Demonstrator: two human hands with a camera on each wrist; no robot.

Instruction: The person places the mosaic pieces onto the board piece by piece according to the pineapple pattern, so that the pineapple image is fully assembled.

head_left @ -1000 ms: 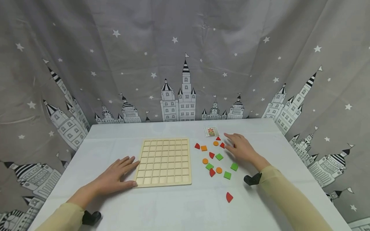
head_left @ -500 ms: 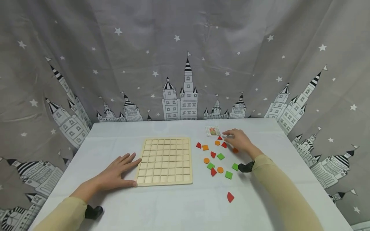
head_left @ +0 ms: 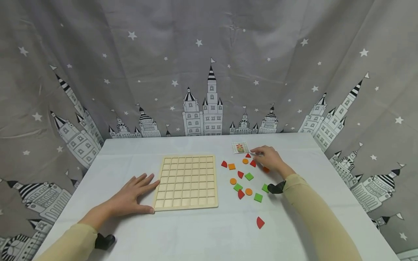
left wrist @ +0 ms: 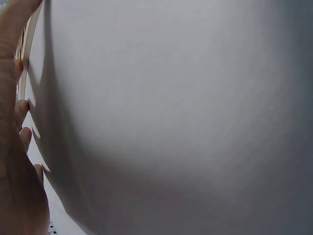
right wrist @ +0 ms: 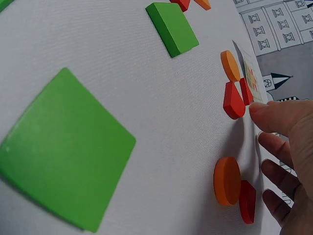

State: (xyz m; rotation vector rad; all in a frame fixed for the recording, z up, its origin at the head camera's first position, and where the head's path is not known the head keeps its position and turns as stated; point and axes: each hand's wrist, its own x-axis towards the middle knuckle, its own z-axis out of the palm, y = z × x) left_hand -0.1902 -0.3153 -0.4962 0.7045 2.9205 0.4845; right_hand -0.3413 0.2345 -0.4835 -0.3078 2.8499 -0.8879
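A wooden grid board [head_left: 186,182] with empty square cells lies on the white table [head_left: 202,232]. My left hand [head_left: 132,195] rests flat against the board's left edge, thumb at its front corner; the left wrist view shows only that hand [left wrist: 12,161] and the board's edge [left wrist: 27,44]. My right hand [head_left: 267,157] hovers with relaxed fingers [right wrist: 274,115] over the far end of the loose pieces, index tip beside a red piece [right wrist: 234,100] [head_left: 248,156]. An orange disc [right wrist: 227,180] and another red piece [right wrist: 248,200] lie under its fingers. It holds nothing.
Several red, orange and green flat pieces are scattered right of the board, among them green squares [head_left: 258,197] [right wrist: 63,147]. A small pattern card [head_left: 240,148] lies at the far side, and one red piece [head_left: 259,222] sits alone near the front. A star-and-castle curtain [head_left: 209,72] surrounds the table.
My right hand has slid away from me toward the card and the far red pieces, uncovering an orange piece near its wrist. The left hand has stayed on the board's edge.
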